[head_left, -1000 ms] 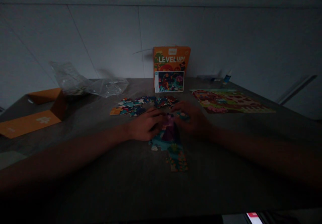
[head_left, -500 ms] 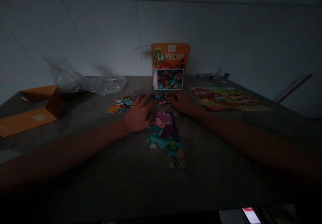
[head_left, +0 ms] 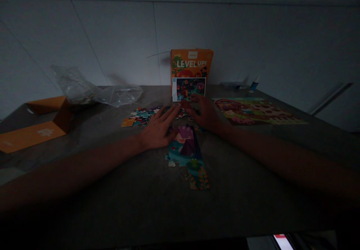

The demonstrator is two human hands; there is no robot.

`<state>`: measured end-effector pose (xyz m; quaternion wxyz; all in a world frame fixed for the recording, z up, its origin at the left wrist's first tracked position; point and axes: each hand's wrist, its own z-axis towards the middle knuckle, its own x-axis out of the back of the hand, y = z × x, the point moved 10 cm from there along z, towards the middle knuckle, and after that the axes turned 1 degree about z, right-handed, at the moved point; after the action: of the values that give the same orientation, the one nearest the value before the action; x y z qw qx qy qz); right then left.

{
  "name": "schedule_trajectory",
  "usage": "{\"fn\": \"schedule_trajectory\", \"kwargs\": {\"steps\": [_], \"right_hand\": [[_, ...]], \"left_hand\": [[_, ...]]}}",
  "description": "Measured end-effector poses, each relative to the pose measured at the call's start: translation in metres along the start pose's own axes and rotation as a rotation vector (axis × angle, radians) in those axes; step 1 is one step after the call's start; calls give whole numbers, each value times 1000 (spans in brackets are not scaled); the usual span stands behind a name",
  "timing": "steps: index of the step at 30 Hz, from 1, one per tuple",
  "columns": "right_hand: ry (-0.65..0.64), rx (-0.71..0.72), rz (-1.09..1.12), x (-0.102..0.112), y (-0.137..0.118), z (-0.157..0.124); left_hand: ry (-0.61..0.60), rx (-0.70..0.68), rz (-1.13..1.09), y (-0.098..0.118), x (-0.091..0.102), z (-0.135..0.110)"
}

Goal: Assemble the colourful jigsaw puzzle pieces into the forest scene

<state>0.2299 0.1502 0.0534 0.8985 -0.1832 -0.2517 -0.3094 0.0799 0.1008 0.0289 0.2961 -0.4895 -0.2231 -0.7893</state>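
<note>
My left hand [head_left: 160, 128] lies with fingers stretched over the near side of a pile of loose jigsaw pieces [head_left: 140, 115]. Its thumb rests at the top left edge of a joined puzzle section [head_left: 184, 148], purple above and teal below, with a bird and a frog on it. My right hand [head_left: 206, 113] is raised over the right end of the pile, thumb and fingers apart, in front of a picture card [head_left: 189, 89]. In the dimness no piece can be made out in its fingers.
An orange puzzle box [head_left: 191, 62] stands at the back behind the card. On the left are an open orange box part [head_left: 33, 135] and a clear plastic bag [head_left: 120, 94]. A finished farm puzzle [head_left: 253, 111] and a small bottle [head_left: 253, 85] are on the right.
My right hand has lifted from the pieces and its fingers have spread toward the picture card. My left hand has shifted slightly right, its fingers now straighter over the pile.
</note>
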Motion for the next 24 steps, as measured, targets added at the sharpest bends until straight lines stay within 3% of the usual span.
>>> {"fn": "schedule_trajectory", "kwargs": {"steps": [4,10,24], "right_hand": [[-54,235,52,1,-36,-3],[-67,230,41,-1,-39,-2],[-36,448,80,13,-67,-8]], "left_hand": [[15,-88,-56,5,-2,-2],[43,-96,-53,0,-4,-3],[-9,-263,-40,28,5,-2]]}}
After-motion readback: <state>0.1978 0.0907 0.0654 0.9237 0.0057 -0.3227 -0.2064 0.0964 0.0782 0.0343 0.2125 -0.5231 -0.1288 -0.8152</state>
